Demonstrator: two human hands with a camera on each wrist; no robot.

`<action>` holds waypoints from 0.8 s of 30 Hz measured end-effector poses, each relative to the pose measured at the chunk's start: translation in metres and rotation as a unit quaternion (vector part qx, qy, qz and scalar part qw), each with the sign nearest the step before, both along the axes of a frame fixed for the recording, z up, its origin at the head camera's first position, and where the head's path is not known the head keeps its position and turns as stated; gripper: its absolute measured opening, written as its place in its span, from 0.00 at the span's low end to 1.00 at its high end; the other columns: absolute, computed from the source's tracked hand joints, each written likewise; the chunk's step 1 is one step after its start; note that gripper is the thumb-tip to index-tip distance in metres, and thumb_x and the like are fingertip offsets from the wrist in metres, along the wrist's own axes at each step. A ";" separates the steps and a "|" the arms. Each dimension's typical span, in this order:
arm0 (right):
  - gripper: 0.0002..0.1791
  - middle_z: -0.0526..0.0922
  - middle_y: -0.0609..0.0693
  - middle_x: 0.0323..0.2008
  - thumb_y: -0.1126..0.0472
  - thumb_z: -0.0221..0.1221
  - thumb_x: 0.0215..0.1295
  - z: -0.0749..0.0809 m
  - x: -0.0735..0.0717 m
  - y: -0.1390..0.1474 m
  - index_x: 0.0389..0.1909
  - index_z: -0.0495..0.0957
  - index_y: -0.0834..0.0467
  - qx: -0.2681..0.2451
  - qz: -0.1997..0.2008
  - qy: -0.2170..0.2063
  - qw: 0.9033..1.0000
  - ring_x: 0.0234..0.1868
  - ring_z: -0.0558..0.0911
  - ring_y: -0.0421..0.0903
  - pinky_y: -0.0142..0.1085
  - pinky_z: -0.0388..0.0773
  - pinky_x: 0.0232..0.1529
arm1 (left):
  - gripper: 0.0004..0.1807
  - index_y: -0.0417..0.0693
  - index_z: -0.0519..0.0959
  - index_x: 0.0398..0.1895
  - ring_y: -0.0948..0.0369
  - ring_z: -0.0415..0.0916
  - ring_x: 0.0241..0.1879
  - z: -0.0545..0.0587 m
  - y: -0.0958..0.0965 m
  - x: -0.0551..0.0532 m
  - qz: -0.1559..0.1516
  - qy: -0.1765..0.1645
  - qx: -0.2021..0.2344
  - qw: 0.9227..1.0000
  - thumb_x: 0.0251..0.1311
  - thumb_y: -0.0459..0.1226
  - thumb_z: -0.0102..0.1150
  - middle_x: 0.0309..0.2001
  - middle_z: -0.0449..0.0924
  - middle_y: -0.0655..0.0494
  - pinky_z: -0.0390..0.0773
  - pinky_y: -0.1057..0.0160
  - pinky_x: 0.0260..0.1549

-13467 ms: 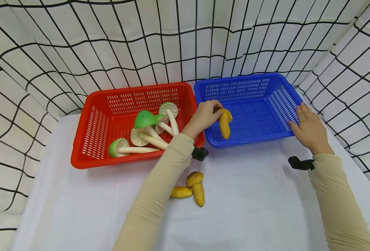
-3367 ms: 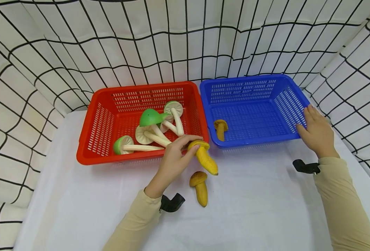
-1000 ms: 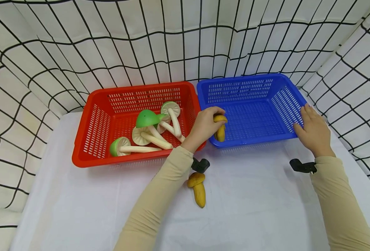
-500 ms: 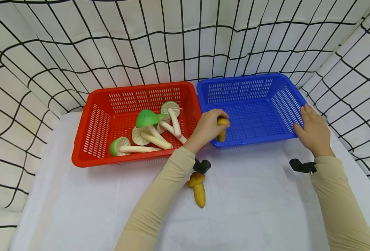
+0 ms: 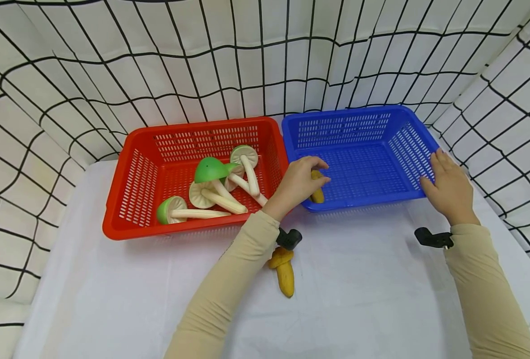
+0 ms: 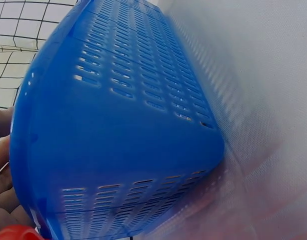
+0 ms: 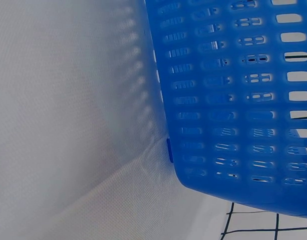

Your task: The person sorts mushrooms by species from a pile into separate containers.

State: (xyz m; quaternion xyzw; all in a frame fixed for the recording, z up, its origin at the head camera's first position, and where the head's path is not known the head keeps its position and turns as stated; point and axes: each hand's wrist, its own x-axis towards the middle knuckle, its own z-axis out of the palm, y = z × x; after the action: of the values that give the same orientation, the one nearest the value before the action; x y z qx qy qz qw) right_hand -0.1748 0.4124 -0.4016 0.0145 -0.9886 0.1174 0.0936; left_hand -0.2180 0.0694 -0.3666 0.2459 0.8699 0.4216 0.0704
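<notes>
My left hand (image 5: 297,182) reaches over the near left corner of the blue basket (image 5: 359,202), its thumb and fingers spread apart. Just beneath them lies a yellow toy mushroom (image 5: 318,195) inside the basket, partly covered by the hand. Straight fingers of my right hand (image 5: 450,187) rest on the basket's right rim. A second yellow mushroom (image 5: 285,279) lies on the white cloth below the left wrist. In the left wrist view, part of the left hand (image 6: 4,175) shows behind the blue basket's wall (image 6: 108,135); the right wrist view shows its slotted side (image 7: 223,110).
The red basket (image 5: 170,231) stands left of the blue one, holding several green-capped mushrooms (image 5: 210,169) with long white stems. Black netting (image 5: 247,89) over white cloth rises behind and at both sides of the table (image 5: 364,299).
The left hand has carried a yellow mushroom from the table into the blue basket, where another was lying, and its fingers have just parted from it. The right hand has stayed at the rim.
</notes>
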 end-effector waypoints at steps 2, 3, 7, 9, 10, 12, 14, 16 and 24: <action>0.36 0.48 0.70 0.70 0.56 0.41 0.65 0.000 0.000 0.000 0.68 0.51 0.77 0.000 -0.001 -0.002 1.000 0.72 0.48 0.62 0.54 0.45 0.70 | 0.16 0.41 0.79 0.51 0.55 0.75 0.50 0.000 0.000 0.000 0.001 -0.002 0.003 1.000 0.62 0.38 0.61 0.52 0.79 0.50 0.77 0.68 0.47; 0.36 0.48 0.70 0.70 0.56 0.42 0.65 0.001 0.000 0.000 0.68 0.51 0.77 0.000 -0.001 -0.002 1.000 0.72 0.48 0.62 0.54 0.45 0.70 | 0.16 0.41 0.79 0.51 0.55 0.75 0.50 0.001 -0.001 0.001 0.002 -0.003 0.004 1.000 0.62 0.38 0.61 0.51 0.79 0.50 0.77 0.68 0.46; 0.36 0.48 0.70 0.70 0.55 0.41 0.66 0.001 0.000 0.000 0.68 0.50 0.77 0.002 -0.001 -0.002 1.000 0.72 0.48 0.62 0.54 0.46 0.70 | 0.15 0.42 0.79 0.51 0.56 0.75 0.51 0.003 -0.001 0.002 0.002 -0.009 0.009 1.000 0.62 0.37 0.60 0.52 0.79 0.51 0.77 0.68 0.46; 0.36 0.49 0.70 0.70 0.55 0.41 0.65 0.001 0.000 0.000 0.68 0.51 0.77 0.003 0.000 -0.001 1.000 0.72 0.48 0.62 0.55 0.46 0.69 | 0.15 0.42 0.79 0.51 0.55 0.75 0.51 0.004 -0.001 0.002 0.000 -0.012 0.014 1.000 0.62 0.37 0.60 0.52 0.79 0.50 0.77 0.68 0.47; 0.36 0.49 0.70 0.70 0.55 0.41 0.65 0.001 0.000 0.000 0.68 0.51 0.77 0.003 0.000 -0.001 1.000 0.72 0.48 0.62 0.54 0.46 0.70 | 0.15 0.41 0.79 0.51 0.54 0.75 0.52 0.004 -0.001 0.002 -0.001 -0.012 0.018 1.000 0.62 0.36 0.60 0.52 0.79 0.50 0.77 0.68 0.47; 0.36 0.49 0.70 0.70 0.55 0.41 0.65 0.000 0.000 0.000 0.67 0.51 0.77 0.003 0.000 0.001 1.000 0.72 0.48 0.62 0.55 0.46 0.69 | 0.15 0.41 0.79 0.51 0.54 0.75 0.52 0.005 -0.002 0.002 -0.003 -0.012 0.021 1.000 0.62 0.35 0.60 0.52 0.78 0.50 0.77 0.67 0.48; 0.36 0.49 0.70 0.70 0.55 0.41 0.65 0.000 0.000 0.000 0.67 0.51 0.77 0.004 0.000 0.001 1.000 0.72 0.48 0.62 0.54 0.46 0.69 | 0.15 0.40 0.79 0.51 0.54 0.75 0.53 0.005 -0.002 0.003 -0.004 -0.012 0.023 1.000 0.62 0.35 0.60 0.52 0.78 0.50 0.76 0.67 0.49; 0.36 0.49 0.70 0.70 0.55 0.41 0.65 -0.001 0.000 0.000 0.68 0.51 0.77 0.004 0.000 0.002 1.000 0.72 0.48 0.62 0.54 0.45 0.70 | 0.15 0.41 0.79 0.51 0.54 0.74 0.53 0.006 -0.003 0.003 -0.004 -0.014 0.023 1.000 0.62 0.34 0.60 0.52 0.78 0.50 0.76 0.67 0.49; 0.37 0.49 0.70 0.70 0.55 0.40 0.66 -0.001 0.000 0.000 0.68 0.50 0.76 0.001 -0.002 0.004 1.000 0.72 0.48 0.62 0.53 0.44 0.70 | 0.15 0.41 0.79 0.51 0.54 0.74 0.53 0.007 -0.004 0.003 -0.006 -0.013 0.022 1.000 0.61 0.33 0.61 0.52 0.78 0.50 0.75 0.68 0.50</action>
State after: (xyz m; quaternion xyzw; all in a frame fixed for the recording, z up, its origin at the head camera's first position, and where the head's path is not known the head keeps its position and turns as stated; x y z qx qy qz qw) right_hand -0.1745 0.4124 -0.4029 0.0135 -0.9884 0.1158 0.0973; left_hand -0.2146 0.0651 -0.3598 0.2470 0.8580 0.4433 0.0792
